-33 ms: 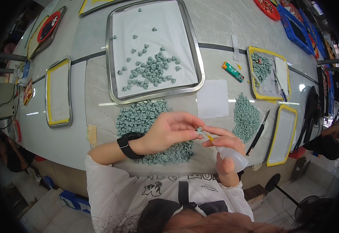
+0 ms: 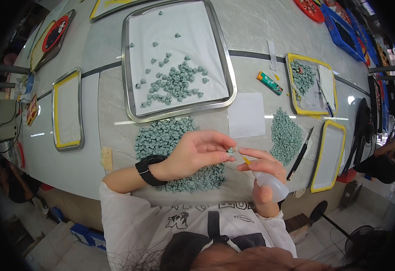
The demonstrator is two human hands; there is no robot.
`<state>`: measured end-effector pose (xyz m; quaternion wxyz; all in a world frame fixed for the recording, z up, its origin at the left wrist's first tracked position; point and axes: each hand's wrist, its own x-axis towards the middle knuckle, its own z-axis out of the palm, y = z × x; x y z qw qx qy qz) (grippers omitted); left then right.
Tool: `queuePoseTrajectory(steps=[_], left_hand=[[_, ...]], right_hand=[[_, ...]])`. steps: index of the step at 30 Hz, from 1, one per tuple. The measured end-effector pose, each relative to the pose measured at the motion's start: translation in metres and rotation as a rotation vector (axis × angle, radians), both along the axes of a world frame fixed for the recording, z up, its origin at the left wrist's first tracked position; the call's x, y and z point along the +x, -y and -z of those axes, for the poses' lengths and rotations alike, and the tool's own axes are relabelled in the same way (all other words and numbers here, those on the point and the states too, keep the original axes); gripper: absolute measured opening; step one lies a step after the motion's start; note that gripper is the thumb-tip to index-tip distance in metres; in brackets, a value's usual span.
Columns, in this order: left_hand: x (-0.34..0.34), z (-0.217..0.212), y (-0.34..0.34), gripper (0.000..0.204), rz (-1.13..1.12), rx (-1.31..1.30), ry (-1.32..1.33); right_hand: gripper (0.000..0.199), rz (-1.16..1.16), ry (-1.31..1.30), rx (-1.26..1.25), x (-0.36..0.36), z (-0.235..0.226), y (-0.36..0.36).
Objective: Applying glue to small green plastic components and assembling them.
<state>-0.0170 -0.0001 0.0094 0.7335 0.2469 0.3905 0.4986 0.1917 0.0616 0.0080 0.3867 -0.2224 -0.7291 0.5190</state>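
Note:
My left hand [image 2: 196, 156], with a black watch [image 2: 148, 170] on its wrist, pinches a small grey-green piece [image 2: 230, 151] between thumb and fingertips. In my right hand [image 2: 270, 168] is a translucent squeeze bottle [image 2: 272, 186] with a yellow-based thin needle tip [image 2: 246, 160]. The needle points up and left at the small piece, close to it; whether they touch I cannot tell. Under my left hand and forearm spreads a pile of grey-green pieces [image 2: 163, 137], partly hidden. A heap of smaller grey-green pieces [image 2: 285, 135] lies right of my right hand.
Beyond the pile, a metal tray [image 2: 232, 86] with a white liner holds scattered pieces. White paper [image 2: 246, 115], a green-orange tube-like packet [image 2: 270, 83], a dark pen-like tool [image 2: 299, 156] and yellow-rimmed trays [image 2: 327, 158] lie to the right. Another yellow-lined tray [image 2: 68, 144] is left.
The needle tip has drawn back slightly from the small piece. The whole view has shifted a little; both hands keep their holds.

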Motion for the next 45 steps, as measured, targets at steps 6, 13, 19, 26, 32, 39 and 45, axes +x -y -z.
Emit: queuePoseTrajectory(steps=[6, 13, 19, 26, 32, 39, 45], left_hand=[[-0.010, 0.004, -0.004, 0.026, -0.093, 0.017, -0.035], [-0.007, 0.006, -0.004, 0.026, -0.133, 0.045, -0.049], [-0.002, 0.001, -0.001, 0.026, -0.098, 0.064, -0.040], [-0.001, 0.002, 0.001, 0.025, -0.059, 0.051, -0.036], [0.000, -0.001, 0.002, 0.026, -0.030, 0.048, -0.029], [0.001, 0.001, 0.005, 0.026, -0.031, -0.009, 0.031], [0.006, 0.004, 0.004, 0.025, -0.045, 0.073, 0.005]], right_hand=[[0.034, 0.002, 0.595, 0.506, 0.013, 0.026, -0.014], [0.046, 0.049, 0.777, 0.639, 0.023, 0.032, -0.018], [0.019, 0.407, 0.802, 0.756, 0.038, 0.017, -0.083], [0.008, 0.417, 1.019, 0.817, 0.021, 0.034, -0.106], [0.006, 0.421, 1.065, 0.813, 0.019, 0.040, -0.105], [0.019, 0.312, 0.483, 0.676, -0.009, -0.033, -0.025], [0.025, 0.159, 0.371, 0.510, -0.020, -0.030, -0.013]])
